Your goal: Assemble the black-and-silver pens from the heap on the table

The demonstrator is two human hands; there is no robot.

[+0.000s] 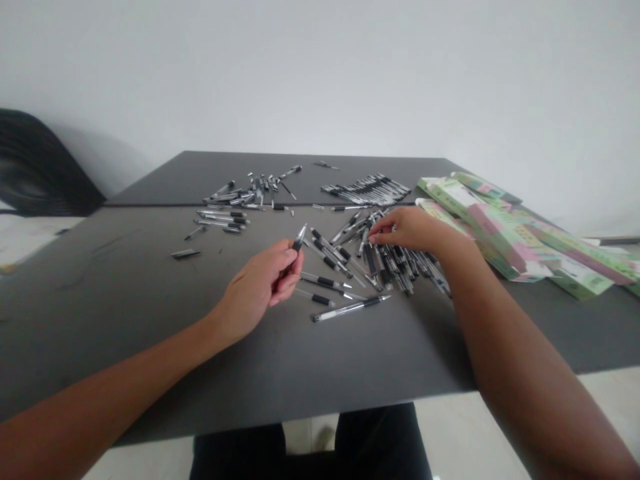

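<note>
My left hand (260,283) is closed round a gel pen (299,238), its silvery tip and black grip sticking up past the thumb. Over the pile of pens (396,268) reaches my right hand (414,228), thumb and fingertips drawn together at the pile's far left side. Whatever those fingertips hold is too small to make out. Between the hands lie several loose pens, clear-barrelled with black grips. Closest to me, a single pen (350,310) lies with its tip to the right.
Behind the pile, a row of pens (370,190) lies side by side. Pen parts and small caps (260,190) are scattered at the back left. Green and pink cardboard boxes (500,227) are heaped at the right on the dark table (125,287). A black chair back (43,167) stands at far left.
</note>
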